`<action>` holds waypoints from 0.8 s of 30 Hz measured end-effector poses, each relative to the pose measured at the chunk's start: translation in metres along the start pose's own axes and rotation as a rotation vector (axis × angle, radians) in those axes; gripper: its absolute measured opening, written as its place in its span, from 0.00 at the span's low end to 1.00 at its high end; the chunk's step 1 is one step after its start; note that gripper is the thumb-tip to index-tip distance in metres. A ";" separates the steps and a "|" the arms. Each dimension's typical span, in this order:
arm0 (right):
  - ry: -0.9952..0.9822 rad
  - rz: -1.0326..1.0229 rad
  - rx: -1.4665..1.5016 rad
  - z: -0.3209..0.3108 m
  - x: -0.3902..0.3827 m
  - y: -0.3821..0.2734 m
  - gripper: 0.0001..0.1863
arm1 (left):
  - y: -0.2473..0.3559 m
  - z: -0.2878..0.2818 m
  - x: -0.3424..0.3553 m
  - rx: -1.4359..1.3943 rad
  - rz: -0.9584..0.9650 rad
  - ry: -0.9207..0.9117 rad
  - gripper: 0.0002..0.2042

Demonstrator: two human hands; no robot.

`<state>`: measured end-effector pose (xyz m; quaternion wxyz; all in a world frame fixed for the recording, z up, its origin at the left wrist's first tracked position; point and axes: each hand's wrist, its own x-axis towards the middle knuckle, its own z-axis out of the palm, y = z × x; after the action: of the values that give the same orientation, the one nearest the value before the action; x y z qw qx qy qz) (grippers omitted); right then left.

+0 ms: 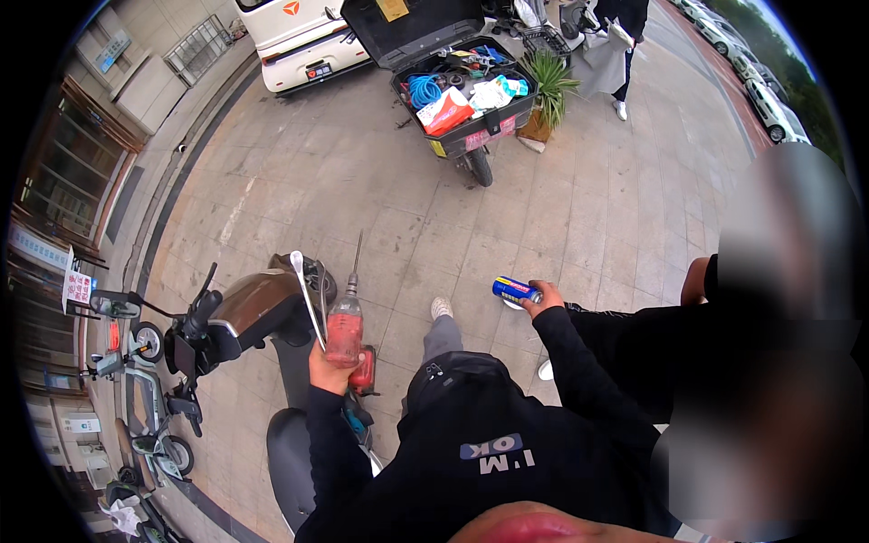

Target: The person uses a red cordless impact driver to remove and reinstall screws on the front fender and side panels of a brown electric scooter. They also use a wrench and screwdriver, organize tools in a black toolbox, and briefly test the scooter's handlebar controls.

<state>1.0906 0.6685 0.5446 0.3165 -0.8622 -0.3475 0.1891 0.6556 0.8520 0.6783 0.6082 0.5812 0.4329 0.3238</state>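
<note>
My left hand (328,371) is closed around a clear bottle (344,335) of reddish liquid with a long thin spout pointing up. A silver wrench (308,291) with a rounded end rises from the same hand, beside the bottle. Just below the bottle is a red object (364,373), partly hidden, whose kind I cannot make out. Farther right, my right hand (546,297) grips a blue and yellow spray can (517,290) by one end, tilted almost flat above the pavement.
A brown electric scooter (255,312) with a dark seat (291,462) stands close on my left. Ahead, an open black cargo box (466,127) on a two-wheeler holds tools, blue hose and packages. A potted plant (547,86) stands beside it. Someone in dark clothes (625,335) is close on my right.
</note>
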 end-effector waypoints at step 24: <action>0.285 -0.207 0.399 -0.120 0.797 -0.221 0.27 | 0.185 0.140 0.552 0.188 0.068 0.055 0.28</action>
<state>1.5975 1.3149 0.6976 0.5437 -0.7604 -0.3415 0.0972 1.0317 1.3090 0.7712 0.5276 0.6410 0.4579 0.3181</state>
